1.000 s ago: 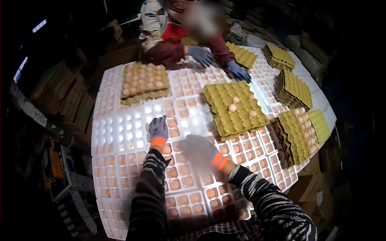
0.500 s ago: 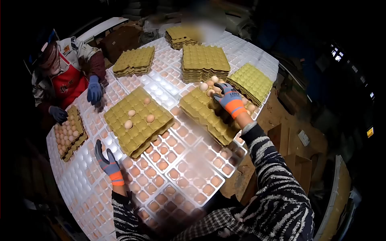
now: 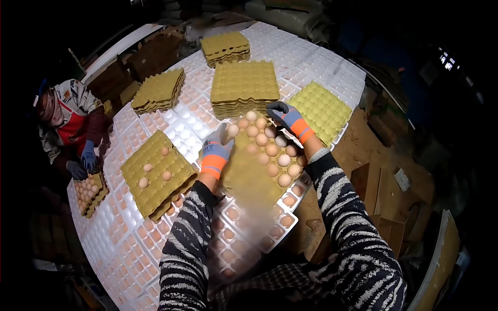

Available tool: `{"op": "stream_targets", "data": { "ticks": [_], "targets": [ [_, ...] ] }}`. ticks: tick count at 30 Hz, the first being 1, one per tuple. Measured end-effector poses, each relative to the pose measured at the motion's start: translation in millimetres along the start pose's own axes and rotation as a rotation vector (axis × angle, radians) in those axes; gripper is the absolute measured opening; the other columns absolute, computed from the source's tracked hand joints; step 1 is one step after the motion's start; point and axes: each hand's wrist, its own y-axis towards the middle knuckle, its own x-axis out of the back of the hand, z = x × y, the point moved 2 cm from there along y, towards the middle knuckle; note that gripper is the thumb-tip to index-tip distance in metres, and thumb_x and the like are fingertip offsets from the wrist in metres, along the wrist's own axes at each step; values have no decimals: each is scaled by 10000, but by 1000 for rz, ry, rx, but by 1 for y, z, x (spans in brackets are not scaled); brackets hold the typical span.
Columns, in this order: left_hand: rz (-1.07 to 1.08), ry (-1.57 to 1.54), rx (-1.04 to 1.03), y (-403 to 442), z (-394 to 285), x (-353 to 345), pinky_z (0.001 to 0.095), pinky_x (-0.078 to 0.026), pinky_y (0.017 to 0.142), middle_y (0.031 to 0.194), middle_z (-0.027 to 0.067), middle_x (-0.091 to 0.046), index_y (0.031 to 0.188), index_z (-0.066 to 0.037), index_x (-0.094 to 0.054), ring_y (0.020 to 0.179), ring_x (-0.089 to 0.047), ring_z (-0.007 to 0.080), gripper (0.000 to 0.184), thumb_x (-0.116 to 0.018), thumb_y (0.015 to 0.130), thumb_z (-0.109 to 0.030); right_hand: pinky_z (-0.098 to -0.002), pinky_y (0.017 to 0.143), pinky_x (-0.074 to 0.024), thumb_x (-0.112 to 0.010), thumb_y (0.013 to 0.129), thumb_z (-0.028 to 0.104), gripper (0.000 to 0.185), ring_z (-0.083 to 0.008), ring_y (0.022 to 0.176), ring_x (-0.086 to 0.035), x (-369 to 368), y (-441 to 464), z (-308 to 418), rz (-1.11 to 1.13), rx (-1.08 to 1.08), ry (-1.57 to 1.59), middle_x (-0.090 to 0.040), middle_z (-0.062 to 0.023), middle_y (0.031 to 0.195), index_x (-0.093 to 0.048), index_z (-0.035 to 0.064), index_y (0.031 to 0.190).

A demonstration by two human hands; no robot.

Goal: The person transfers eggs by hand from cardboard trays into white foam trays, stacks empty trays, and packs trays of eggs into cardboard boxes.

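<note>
In the middle of the table lies a pulp egg tray (image 3: 244, 179), with several brown and pale eggs (image 3: 271, 150) in its far and right part. Its near left part is blurred. At the tray's left edge is my left hand (image 3: 216, 147), in a grey and orange glove, fingers stretched forward and open. My right hand (image 3: 290, 120), gloved alike, is over the far right edge beside the eggs. Its dark fingertips curl inward, and what they hold, if anything, is hidden. A second pulp tray stack (image 3: 155, 179) to the left bears several loose eggs.
Beyond are stacked pulp trays (image 3: 245, 83), a smaller stack (image 3: 158, 90) and a yellower one (image 3: 321, 111). White plastic trays (image 3: 181, 127) cover the table, many with eggs. At left, a person in a red apron (image 3: 72, 129) handles another egg tray (image 3: 91, 192). Cardboard boxes (image 3: 365, 186) stand at right.
My left hand has moved right and away from me, from above the white trays to the pulp tray's left edge. My right hand has shifted off the eggs to the far right edge.
</note>
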Motion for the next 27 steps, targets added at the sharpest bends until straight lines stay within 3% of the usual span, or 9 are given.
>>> {"op": "stream_targets", "data": {
  "ticks": [4,6,11,14,18,20,23,24,27],
  "targets": [
    [120,515,9,39,-17,-34,443,-519,912,1164,162,-705,1306,-154,-644,1061,-653,357,504,-715,844,-343,-428,810,-558,-722,791,494,561,-344,920,-713,-22,13,37,220,-163,-953,-745,-156,985,-672,79,1166],
    [25,417,-45,34,-23,-32,460,-518,855,1060,119,-707,1062,-120,-647,987,-658,376,260,-660,842,-256,-433,793,-560,-715,789,490,551,-354,923,-712,-25,23,31,266,-247,-897,-741,-169,982,-678,76,1150],
    [-192,-72,-251,33,-15,-27,423,-472,925,1104,148,-497,1150,-83,-651,1033,-539,364,449,-638,711,13,-376,742,-560,-794,755,425,495,-250,842,-709,10,48,-27,316,-98,-604,-740,-133,938,-707,71,1090],
    [245,274,-252,41,-48,-39,427,-493,910,1146,139,-527,1191,-177,-681,1057,-561,355,464,-651,745,-55,-342,757,-549,-842,725,409,509,-191,857,-678,17,46,-44,334,-97,-307,-731,-120,987,-713,61,1074],
    [311,547,-266,60,-42,-62,431,-516,902,1215,158,-601,1180,-125,-641,1097,-611,372,299,-556,895,-158,-389,834,-544,-811,736,464,549,-280,955,-692,10,44,-27,333,-101,-515,-733,-156,1052,-711,89,1124],
    [282,535,-356,52,-59,-32,424,-532,870,1100,149,-681,1165,-75,-625,995,-662,346,364,-709,840,-216,-401,858,-540,-805,733,477,570,-301,986,-691,7,44,-20,329,-73,-681,-733,-162,1067,-706,103,1152],
    [57,-424,-12,39,-36,-12,322,-551,766,1080,86,-706,1207,-44,-610,955,-659,152,438,-764,807,-136,-332,807,-552,-807,805,316,500,-209,947,-689,26,47,-18,307,-113,-195,-728,-89,1092,-668,113,1240],
    [263,-819,182,35,-35,4,316,-540,783,1210,75,-662,1430,-99,-496,957,-640,149,672,-778,821,-138,-314,782,-558,-796,839,262,468,-183,928,-686,31,52,-26,275,-129,77,-723,-58,1105,-661,109,1261],
    [490,-974,251,21,-10,9,302,-529,784,1236,58,-626,1534,-105,-419,952,-614,135,744,-717,851,-103,-319,776,-563,-763,851,188,463,-181,982,-660,23,73,-19,397,141,-36,-689,-50,1152,-659,133,1299]
  ]
}}
